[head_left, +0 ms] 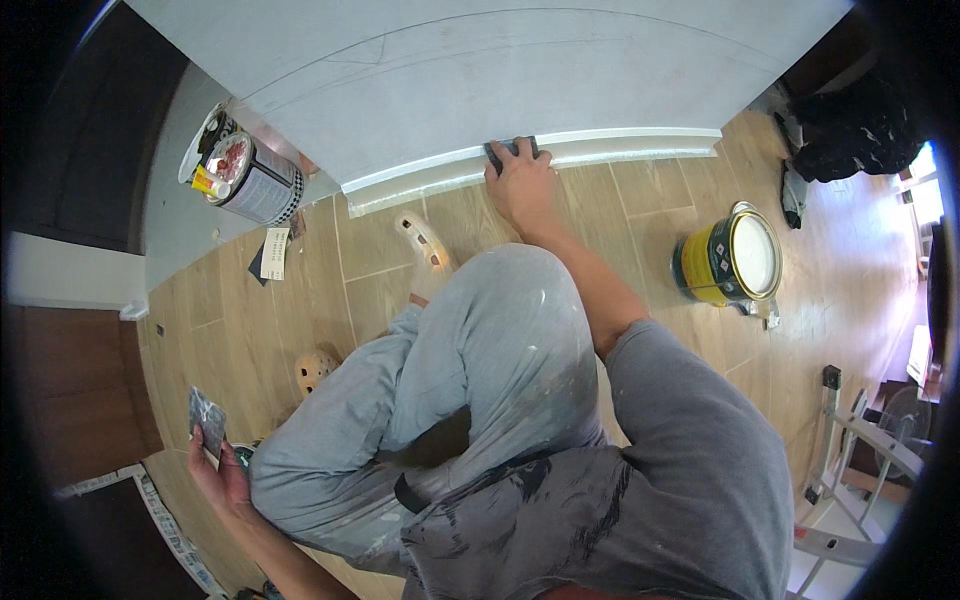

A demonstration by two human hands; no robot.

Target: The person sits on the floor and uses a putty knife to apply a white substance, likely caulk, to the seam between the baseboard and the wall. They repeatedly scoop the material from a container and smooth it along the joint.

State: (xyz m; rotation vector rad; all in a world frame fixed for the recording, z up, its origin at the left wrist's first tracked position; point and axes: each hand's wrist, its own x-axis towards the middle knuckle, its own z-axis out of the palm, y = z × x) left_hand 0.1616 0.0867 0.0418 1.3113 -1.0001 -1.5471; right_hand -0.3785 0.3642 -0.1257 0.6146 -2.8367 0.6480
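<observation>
My right hand (524, 187) presses a dark grey piece of sandpaper (495, 158) against the white baseboard (630, 146) at the foot of the pale wall. The fingers lie over it, so most of the piece is hidden. Down at the left, beside my bent knee, my left hand (222, 478) pinches a second dark grey sheet of sandpaper (207, 412) with whitish smears. That sheet is held up off the floor. Pale tape or film runs along the floor edge of the baseboard.
A yellow-and-green paint can (728, 258) stands on the wood-look floor at the right. Paint tins (250, 178) stand at the upper left, near a paper slip (273, 253). A metal stepladder (860, 450) is at the lower right. A person's dark-clothed legs (850, 130) show at the upper right.
</observation>
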